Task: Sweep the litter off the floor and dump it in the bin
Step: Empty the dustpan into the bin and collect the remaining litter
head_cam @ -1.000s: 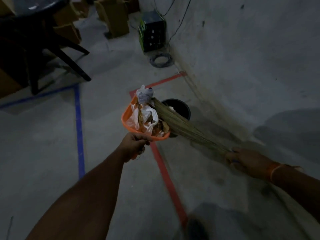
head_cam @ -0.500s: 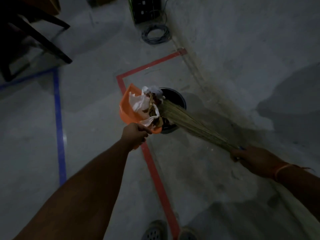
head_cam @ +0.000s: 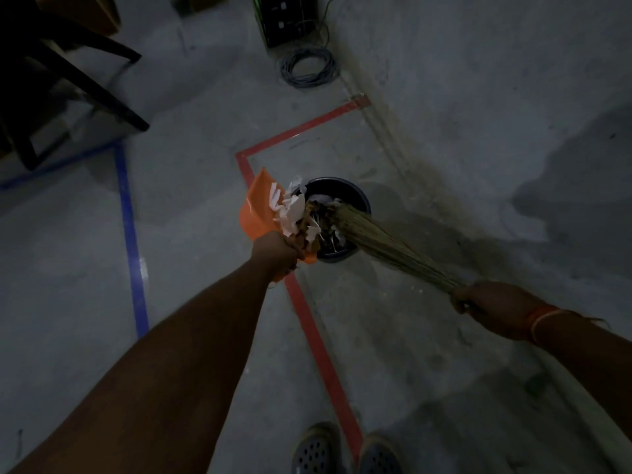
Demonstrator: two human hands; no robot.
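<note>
My left hand point(head_cam: 277, 250) grips the handle of an orange dustpan point(head_cam: 257, 210), tilted steeply toward the right over a dark round bin point(head_cam: 355, 196) on the floor. White paper and brown litter point(head_cam: 297, 213) slides off the pan's edge at the bin's mouth. My right hand point(head_cam: 485, 304) holds the bound end of a straw broom point(head_cam: 379, 241). Its bristle tips press against the litter above the bin. The bin's left half is hidden by the pan, litter and broom.
Red tape point(head_cam: 318, 333) runs along the floor past the bin, blue tape point(head_cam: 131, 241) further left. A dark table's legs point(head_cam: 85, 83) stand at top left. A coiled cable point(head_cam: 309, 68) and a black box point(head_cam: 289, 18) lie by the grey wall point(head_cam: 496, 97). My shoes point(head_cam: 345, 449) show at the bottom.
The dustpan has tipped further to the right over the bin and the litter has slid toward its mouth. The broom head has followed, pushing into the litter. The view has moved closer.
</note>
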